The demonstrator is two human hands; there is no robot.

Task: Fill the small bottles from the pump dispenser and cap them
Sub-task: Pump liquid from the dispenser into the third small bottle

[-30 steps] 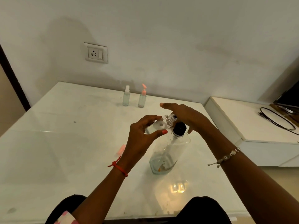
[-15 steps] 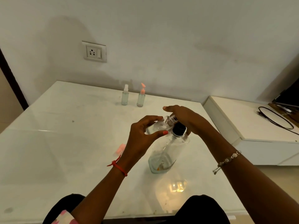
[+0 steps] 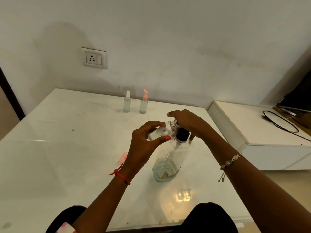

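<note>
- Left hand (image 3: 143, 145): grasping the small bottle (image 3: 159, 132), thumb on the near side and fingers round the far side. Bottle is off the counter (image 3: 67, 148), tipped almost flat, open neck pointing to 3 o'clock.
- Right hand (image 3: 188, 122): curled over the top of the pump dispenser (image 3: 171, 158), covering the pump head, thumb down beside the black collar (image 3: 182, 134). The nozzle is hidden under my fingers; the neck of the small bottle sits right at them.
- Dispenser stands upright at centre of the counter. Only a shallow layer of liquid shows at its base.
- Fill level in the held bottle: cannot tell, clear liquid in clear plastic.
- At 12 o'clock, by the far edge: two small bottles side by side, tops fitted, a white-topped bottle (image 3: 127, 104) and a pink-topped bottle (image 3: 143, 103). I judge both finished, though their levels are too small to read.
- At 9 o'clock of the dispenser, lying on the counter beyond my left wrist: a pink cap (image 3: 123, 157), likely for the bottle in hand.
- Status, judged: two of three done. Step in hand is filling the third.
- Left to do: finish pumping, right the bottle, fit the pink cap.
- Risk: low reservoir may give short strokes; the tipped open neck may spill.
</note>
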